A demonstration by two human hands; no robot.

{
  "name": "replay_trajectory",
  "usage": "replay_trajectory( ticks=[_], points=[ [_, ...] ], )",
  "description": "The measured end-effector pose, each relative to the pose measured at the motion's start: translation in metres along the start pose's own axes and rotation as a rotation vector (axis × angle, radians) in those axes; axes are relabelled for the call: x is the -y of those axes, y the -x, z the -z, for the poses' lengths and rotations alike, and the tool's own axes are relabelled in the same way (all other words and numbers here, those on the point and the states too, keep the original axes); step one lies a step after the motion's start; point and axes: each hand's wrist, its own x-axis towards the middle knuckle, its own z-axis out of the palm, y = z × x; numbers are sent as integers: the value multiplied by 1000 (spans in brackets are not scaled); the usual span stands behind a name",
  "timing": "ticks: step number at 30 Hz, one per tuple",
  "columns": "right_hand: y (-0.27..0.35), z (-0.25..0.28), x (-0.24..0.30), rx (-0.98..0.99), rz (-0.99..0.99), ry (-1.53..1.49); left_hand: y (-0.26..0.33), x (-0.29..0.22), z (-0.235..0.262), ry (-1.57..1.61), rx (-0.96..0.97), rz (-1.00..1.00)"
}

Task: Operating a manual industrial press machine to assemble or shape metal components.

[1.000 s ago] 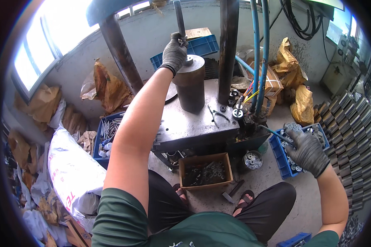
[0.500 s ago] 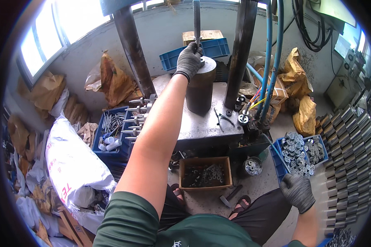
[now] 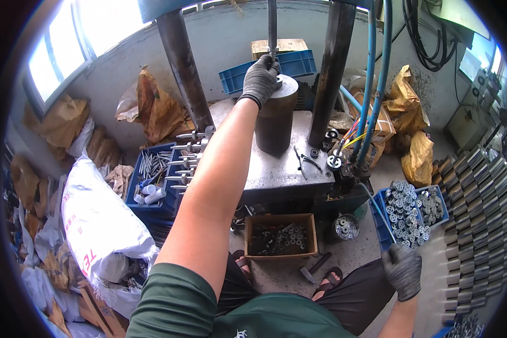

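Note:
My left hand (image 3: pixel 260 80), in a grey glove, is stretched forward over the top of a thick steel cylinder (image 3: pixel 275 121). Its fingers are closed around an upright metal shaft (image 3: pixel 273 52) just below the press ram (image 3: pixel 272 25); the gripped part is mostly hidden. At the lower right, my gloved right hand (image 3: pixel 402 272) is closed at the end of a long thin lever (image 3: pixel 378 211), which slants up to the press. Pliers (image 3: pixel 304 163) lie on the metal press bed (image 3: pixel 265 179), right of the cylinder.
Dark press columns (image 3: pixel 184 70) flank the cylinder. A blue crate of shafts (image 3: pixel 152 166) stands left; blue bins of round metal parts (image 3: pixel 407 217) stand right, beside stacked metal tubes (image 3: pixel 481 225). A wooden box (image 3: pixel 280 257) and a hammer (image 3: pixel 315 268) are on the floor.
My right hand has shifted slightly left and down, and the lever's end has dropped a little with it. My left hand keeps its grip at the cylinder top.

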Motion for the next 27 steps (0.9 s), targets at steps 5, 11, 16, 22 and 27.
replay_trajectory(
  ticks=[5, 11, 16, 22, 27],
  points=[
    [2, -2, -3, -21, -23, -14, 4, -8, -1, 21, -12, 27],
    [-4, 3, 1, -28, -26, -23, 2, -5, 0, -68, -8, -10],
    [-7, 4, 4, -49, -12, -23, -2, 5, 1, -101, -20, -50],
    [-7, 4, 3, -53, 1, -12, 1, 2, -1, -71, 10, 5],
    [-9, 11, 1, -28, -9, -21, -6, 14, -6, 69, 19, 0]
  ],
)
